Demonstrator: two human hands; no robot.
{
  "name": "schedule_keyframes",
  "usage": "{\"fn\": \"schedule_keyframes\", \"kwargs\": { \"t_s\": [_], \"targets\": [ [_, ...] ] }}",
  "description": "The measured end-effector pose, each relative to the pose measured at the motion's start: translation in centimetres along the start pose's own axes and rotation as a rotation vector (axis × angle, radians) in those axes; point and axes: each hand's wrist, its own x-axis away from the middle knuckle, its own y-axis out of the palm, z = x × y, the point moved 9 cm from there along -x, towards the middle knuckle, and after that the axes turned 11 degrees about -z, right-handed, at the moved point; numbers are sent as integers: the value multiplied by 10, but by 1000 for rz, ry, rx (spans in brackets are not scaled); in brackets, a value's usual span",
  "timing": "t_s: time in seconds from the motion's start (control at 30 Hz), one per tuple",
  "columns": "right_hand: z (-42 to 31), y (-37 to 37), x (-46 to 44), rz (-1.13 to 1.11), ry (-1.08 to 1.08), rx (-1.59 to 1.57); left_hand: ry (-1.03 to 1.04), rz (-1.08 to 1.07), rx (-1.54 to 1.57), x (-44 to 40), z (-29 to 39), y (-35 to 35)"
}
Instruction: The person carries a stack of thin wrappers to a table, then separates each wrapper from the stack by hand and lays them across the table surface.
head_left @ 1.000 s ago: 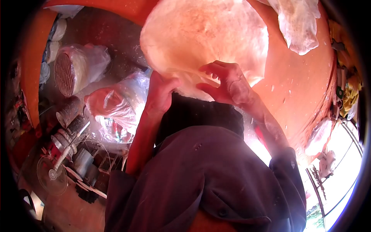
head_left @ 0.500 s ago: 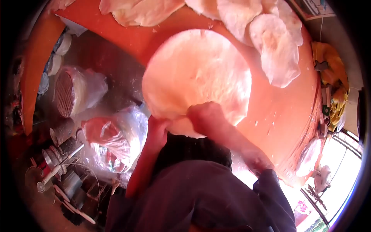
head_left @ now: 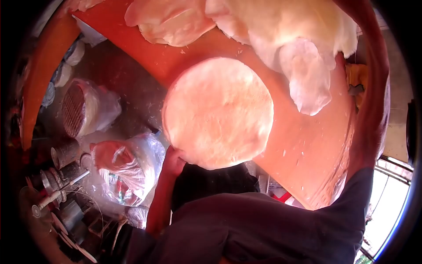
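Your left hand (head_left: 175, 161) is at the lower left rim of the round pale piece (head_left: 217, 112), touching it; its fingers are partly hidden, so you cannot tell from here whether they pinch the rim or only steady it. Your right forearm (head_left: 371, 110) reaches up past the right edge of the table (head_left: 285, 145) and leaves the view at the top. The right hand itself is out of sight, so whether it is spread or holding something cannot be told.

The round piece is directly in front of you, overlapping the table's slanting near edge, with its lower part above your dark lap covering (head_left: 211, 182). Judged by its look, the work on this face is well along: the pale layer spans the whole round, the outline is nearly even, and only small dimples and slight waviness remain at the right rim.

What looks left is the loose stock across the table: a creased piece (head_left: 173, 26) nearer the far left corner, a large pale sheet (head_left: 299, 24) cut off by the top of the view, and an oblong piece (head_left: 305, 79) toward the right edge. All lie well apart from the round one. Its underside is hidden, so its progress there cannot be judged.
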Motion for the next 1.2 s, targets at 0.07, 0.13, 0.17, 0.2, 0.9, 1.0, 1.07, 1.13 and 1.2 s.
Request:
{"fn": "schedule_keyframes", "kwargs": {
  "t_s": [0.07, 0.13, 0.17, 0.2, 0.9, 1.0, 1.07, 1.13, 1.2],
  "targets": [
    [-15, 20, -9, 218, -218, 139, -42, 26, 345, 1, -8, 4],
    [-38, 80, 5, 134, -178, 167, -44, 31, 375, 3, -2, 8],
    [-55, 120, 22, 59, -163, 167, -54, 42, 403, 5, 0, 11],
    [-77, 157, 44, -47, -155, 125, -53, 39, 406, 4, 2, 13],
    [-222, 294, 266, -547, 377, -1473, 2, 123, 122, -13, 49, 57],
    [-241, 261, 254, -378, 258, -1044, 41, 183, 177, -6, 41, 44],
    [-273, 248, 254, -182, 57, -735, 76, 136, 67, -5, 36, 34],
    [-286, 258, 251, -353, -48, -687, 16, 111, -110, -4, 31, 27],
    [-259, 262, 244, -414, -14, -720, 17, 111, -203, -4, 37, 34]
  ]
}}
